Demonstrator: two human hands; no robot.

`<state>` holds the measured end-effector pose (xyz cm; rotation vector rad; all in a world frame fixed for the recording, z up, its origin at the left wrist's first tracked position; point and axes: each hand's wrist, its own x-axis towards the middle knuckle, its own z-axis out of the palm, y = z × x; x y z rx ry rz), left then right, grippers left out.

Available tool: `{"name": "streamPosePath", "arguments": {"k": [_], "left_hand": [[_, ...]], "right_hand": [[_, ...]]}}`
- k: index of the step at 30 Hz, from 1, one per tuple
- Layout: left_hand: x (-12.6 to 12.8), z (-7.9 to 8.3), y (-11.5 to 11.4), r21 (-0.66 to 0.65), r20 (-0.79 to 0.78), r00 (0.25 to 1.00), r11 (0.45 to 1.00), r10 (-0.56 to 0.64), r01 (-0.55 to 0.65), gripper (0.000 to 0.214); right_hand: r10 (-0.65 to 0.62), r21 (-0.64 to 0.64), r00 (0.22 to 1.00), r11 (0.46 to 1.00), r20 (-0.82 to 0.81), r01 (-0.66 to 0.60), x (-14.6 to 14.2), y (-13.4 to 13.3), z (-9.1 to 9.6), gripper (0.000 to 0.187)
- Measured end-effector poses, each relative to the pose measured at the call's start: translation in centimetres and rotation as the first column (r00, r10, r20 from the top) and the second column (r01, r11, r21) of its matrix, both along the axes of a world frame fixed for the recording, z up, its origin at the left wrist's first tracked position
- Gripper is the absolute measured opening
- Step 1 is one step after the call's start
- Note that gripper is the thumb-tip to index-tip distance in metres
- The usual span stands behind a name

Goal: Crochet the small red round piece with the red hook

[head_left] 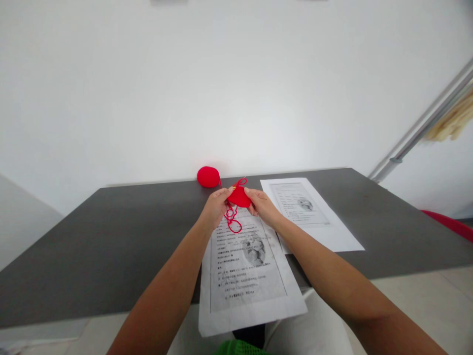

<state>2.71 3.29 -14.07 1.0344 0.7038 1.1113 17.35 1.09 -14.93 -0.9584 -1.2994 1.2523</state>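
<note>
Between my hands is a small red crocheted piece (239, 196), held over a printed sheet (244, 276). My left hand (217, 204) pinches its left edge, where a small yellow bit shows by the thumb; I cannot make out what that bit is. My right hand (261, 203) grips the right edge, with the thumb on top. Loose red yarn (234, 227) hangs in loops below the piece, and another loop stands above it. Behind and to the left, a ball of red yarn (208, 177) rests near the wall, with a strand running toward my hands.
A second printed sheet (314, 217) lies to the right on the dark grey table (111, 246). The near sheet overhangs the table's front edge above my lap. A white wall (236, 88) stands behind the table. At the right are a metal pole (424, 128) and something red (449, 225).
</note>
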Motion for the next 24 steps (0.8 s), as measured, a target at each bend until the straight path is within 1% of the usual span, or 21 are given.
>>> {"name": "streamPosePath", "arguments": {"k": [2,4,6,8,10,11,12,13,14,15,16,17,18,20,21,22,23,24], "left_hand": [[-0.4,-0.2,0.5,0.039,-0.080,0.993,0.996,0.084,-0.081,0.032],[-0.9,-0.2,1.0,0.071,-0.143,0.973,0.982,0.183,-0.174,0.033],[-1.5,-0.1,1.4,0.087,-0.143,0.938,0.948,0.317,-0.307,0.031],[-2.3,0.0,1.8,0.116,-0.048,0.895,0.893,0.443,-0.436,0.026],[-3.1,0.2,2.2,0.143,0.026,0.853,0.842,0.522,-0.520,0.022],[-3.5,0.2,2.4,0.160,0.013,0.830,0.818,0.558,-0.553,0.021],[-3.7,0.3,2.5,0.186,-0.030,0.792,0.782,0.610,-0.595,0.020],[-3.8,0.3,2.5,0.252,-0.090,0.740,0.734,0.667,-0.631,0.019],[-3.8,0.4,2.4,0.350,-0.152,0.678,0.681,0.719,-0.643,0.019],[-3.6,0.3,2.3,0.449,-0.206,0.617,0.634,0.759,-0.630,0.020],[-3.2,0.3,2.1,0.525,-0.252,0.581,0.614,0.774,-0.589,0.020],[-2.8,0.2,1.8,0.572,-0.297,0.566,0.618,0.769,-0.540,0.020],[-2.2,0.1,1.4,0.589,-0.345,0.588,0.657,0.731,-0.471,0.022],[-1.2,-0.2,0.7,0.558,-0.411,0.691,0.764,0.594,-0.324,0.024],[-0.8,-0.2,0.4,0.542,-0.441,0.712,0.794,0.546,-0.274,0.024],[-0.5,-0.3,0.2,0.541,-0.461,0.716,0.806,0.524,-0.242,0.025],[-0.3,-0.2,0.0,0.551,-0.460,0.719,0.802,0.521,-0.229,0.024],[-0.2,-0.1,-0.2,0.561,-0.447,0.724,0.795,0.525,-0.230,0.023]], "right_hand": [[-0.021,0.015,0.999,1.000,0.033,0.020,0.0,0.1,-0.2,0.046],[-0.082,0.013,0.996,0.997,0.045,0.081,0.2,0.3,-0.5,0.044],[-0.134,-0.011,0.990,0.991,0.032,0.135,0.5,0.8,-0.8,0.044],[-0.155,-0.034,0.988,0.987,-0.012,0.154,0.7,1.2,-1.1,0.042],[-0.161,-0.055,0.986,0.986,-0.048,0.158,0.9,1.5,-1.4,0.038],[-0.154,-0.061,0.986,0.987,-0.061,0.150,0.9,1.6,-1.5,0.036],[-0.142,-0.061,0.988,0.989,-0.068,0.137,0.8,1.7,-1.6,0.034],[-0.125,-0.056,0.990,0.991,-0.071,0.122,0.7,1.7,-1.6,0.032],[-0.108,-0.047,0.992,0.993,-0.069,0.105,0.6,1.7,-1.7,0.031],[-0.091,-0.034,0.994,0.995,-0.063,0.089,0.4,1.6,-1.7,0.030],[-0.075,-0.018,0.996,0.997,-0.055,0.074,0.2,1.5,-1.7,0.030],[-0.061,-0.003,0.997,0.998,-0.043,0.061,0.0,1.4,-1.7,0.029],[-0.044,0.018,0.999,0.999,-0.032,0.044,-0.2,1.2,-1.7,0.028],[0.000,0.062,1.000,0.998,-0.008,0.001,-0.6,0.8,-1.6,0.027],[0.043,0.074,0.999,0.996,0.003,-0.043,-0.8,0.7,-1.5,0.026],[0.082,0.072,0.997,0.994,0.008,-0.082,-0.8,0.5,-1.4,0.023],[0.105,0.051,0.994,0.993,0.009,-0.106,-0.8,0.5,-1.2,0.021],[0.102,0.026,0.995,0.994,-0.001,-0.102,-0.8,0.4,-1.1,0.019]]}}
